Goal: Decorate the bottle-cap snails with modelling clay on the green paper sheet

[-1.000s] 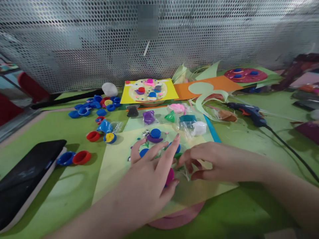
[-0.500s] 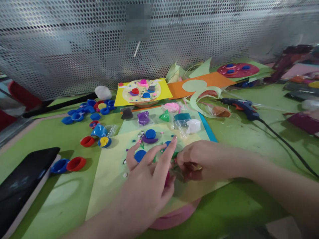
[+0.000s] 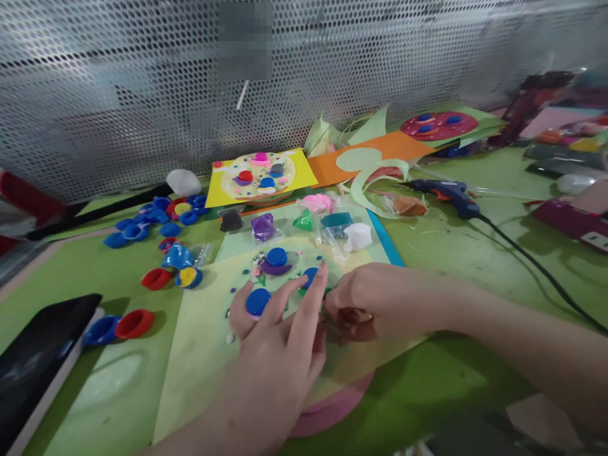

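My left hand [image 3: 280, 342] lies spread over a pale yellow sheet [image 3: 190, 380], its fingers among blue bottle caps [image 3: 258, 302] fixed there with clay. Another blue cap [image 3: 276, 256] sits above a purple clay crescent, near small clay flowers and dots. My right hand [image 3: 356, 301] is closed in a pinch low over the decorated area, just right of my left fingertips. What its fingers hold, if anything, is hidden. Bagged clay lies beyond the hands: purple [image 3: 263, 227], green [image 3: 303, 220], teal [image 3: 336, 221] and white [image 3: 357, 237].
To the left are a black phone [image 3: 42, 354], a red cap [image 3: 135, 323] and a heap of blue caps [image 3: 152, 212]. A finished yellow card [image 3: 304, 168] stands near the perforated metal panel [image 3: 156, 95]. A corded glue gun [image 3: 449, 193] lies at right.
The whole view has shifted slightly, so things appear a little further left. Both hands keep nearly the same pose over the sheet.
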Demonstrator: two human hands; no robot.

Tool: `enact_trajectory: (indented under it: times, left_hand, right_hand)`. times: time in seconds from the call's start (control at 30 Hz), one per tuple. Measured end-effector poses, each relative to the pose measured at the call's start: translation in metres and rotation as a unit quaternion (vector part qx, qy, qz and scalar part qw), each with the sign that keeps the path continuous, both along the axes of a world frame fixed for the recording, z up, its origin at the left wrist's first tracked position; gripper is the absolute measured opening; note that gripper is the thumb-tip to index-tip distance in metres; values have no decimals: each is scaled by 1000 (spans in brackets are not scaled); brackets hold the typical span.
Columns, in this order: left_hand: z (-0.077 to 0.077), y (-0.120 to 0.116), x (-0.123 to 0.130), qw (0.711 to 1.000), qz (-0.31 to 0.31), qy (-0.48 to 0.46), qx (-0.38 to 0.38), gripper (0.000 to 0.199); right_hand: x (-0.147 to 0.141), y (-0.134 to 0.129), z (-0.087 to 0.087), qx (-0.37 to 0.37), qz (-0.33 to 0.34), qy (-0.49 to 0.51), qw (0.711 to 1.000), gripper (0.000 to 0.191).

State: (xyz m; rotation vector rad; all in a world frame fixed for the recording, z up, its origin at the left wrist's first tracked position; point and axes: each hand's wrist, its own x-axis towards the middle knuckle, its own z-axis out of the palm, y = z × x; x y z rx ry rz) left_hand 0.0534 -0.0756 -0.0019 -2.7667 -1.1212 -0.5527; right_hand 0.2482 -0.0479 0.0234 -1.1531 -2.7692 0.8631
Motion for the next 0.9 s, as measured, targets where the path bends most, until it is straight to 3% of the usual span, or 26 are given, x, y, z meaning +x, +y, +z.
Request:
enact_trajectory:
  times: [0.3,0.53,0.9]
  left_hand:
    - [3,-1,3,1000,-13,6,22,47]
    - [3,-1,1,1000,3,1,27,52]
    - [5,-7,-3,999,-29,9,17,52]
  right_hand:
    - [1,0,0,-6,2,2,1000,3]
    - [-1,-1,3,-2,2,-6,1000,4]
    - [0,0,0,-4,0,-3,1000,5]
